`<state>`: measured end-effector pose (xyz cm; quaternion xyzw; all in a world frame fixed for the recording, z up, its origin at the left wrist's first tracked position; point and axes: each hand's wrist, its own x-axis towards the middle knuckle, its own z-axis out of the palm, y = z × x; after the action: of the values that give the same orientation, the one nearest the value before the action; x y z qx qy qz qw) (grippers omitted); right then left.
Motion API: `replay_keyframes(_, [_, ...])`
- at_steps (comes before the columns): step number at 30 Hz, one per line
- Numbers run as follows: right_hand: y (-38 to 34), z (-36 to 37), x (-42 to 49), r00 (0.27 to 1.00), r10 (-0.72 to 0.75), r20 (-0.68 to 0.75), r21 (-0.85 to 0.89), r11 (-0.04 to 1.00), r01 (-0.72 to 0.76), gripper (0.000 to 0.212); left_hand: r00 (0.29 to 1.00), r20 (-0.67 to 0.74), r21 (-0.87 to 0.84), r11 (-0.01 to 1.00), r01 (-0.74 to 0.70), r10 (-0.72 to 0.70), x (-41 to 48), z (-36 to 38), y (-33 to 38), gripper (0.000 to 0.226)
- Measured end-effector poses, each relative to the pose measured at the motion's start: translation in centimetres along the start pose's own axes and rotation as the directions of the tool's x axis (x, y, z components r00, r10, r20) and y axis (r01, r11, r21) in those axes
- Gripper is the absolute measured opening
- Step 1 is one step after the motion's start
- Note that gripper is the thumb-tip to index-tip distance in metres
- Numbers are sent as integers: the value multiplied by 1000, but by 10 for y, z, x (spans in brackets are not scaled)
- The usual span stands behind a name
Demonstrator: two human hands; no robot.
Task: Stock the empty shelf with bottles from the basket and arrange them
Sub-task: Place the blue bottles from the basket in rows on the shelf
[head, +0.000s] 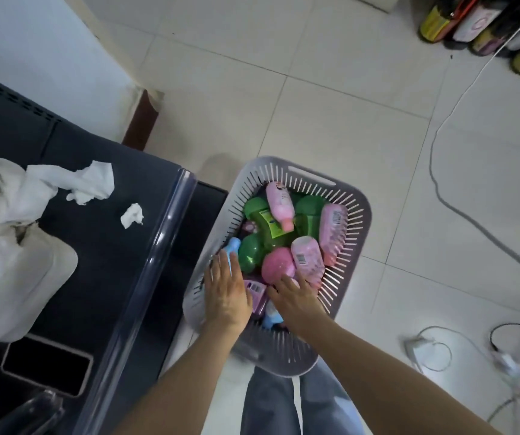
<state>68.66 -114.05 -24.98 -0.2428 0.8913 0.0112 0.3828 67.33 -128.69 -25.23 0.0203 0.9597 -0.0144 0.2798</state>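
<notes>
My jeans (324, 400) and forearms fill the bottom of the view. Both hands are down in the basket (363, 211), which sits on the floor just beside the dark shelf (111, 252). My left hand (227, 296) lies flat, fingers straight, on a blue bottle (233, 246) at the basket's left wall, and it grips nothing yet. My right hand (296, 298) is spread wide, fingertips touching the pink bottles (307, 260), and it holds nothing either.

To pick well, I should close each hand round one bottle body, choosing those on top of the heap so the rest don't tumble. Then I lift clear of the rim before swinging over the shelf's clear front rail (164, 246).

Counting what shows: four pink, about three green bottles (250, 255), two blue, and one purple bottle (256, 291). Any underneath are hidden. No bottles show on the shelf.
</notes>
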Motion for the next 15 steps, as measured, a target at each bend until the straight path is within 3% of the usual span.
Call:
replay_keyframes(4, [0,22,26,998,-32,-52,-19,999,31,47,990,39,-10,990,139,-138,19,19,2,83])
replay_keyframes(7, [-1,43,44,997,-67,-40,-1,998,67,42,969,-96,-41,973,226,-229,35,40,7,78])
replay_keyframes(11, [-8,34,45,993,-64,100,-118,990,75,31,942,-193,-30,961,274,-274,49,44,12,46])
replay_keyframes(15, [-9,37,51,984,-116,137,-110,985,132,38,927,-206,-76,950,304,-313,52,45,14,25])
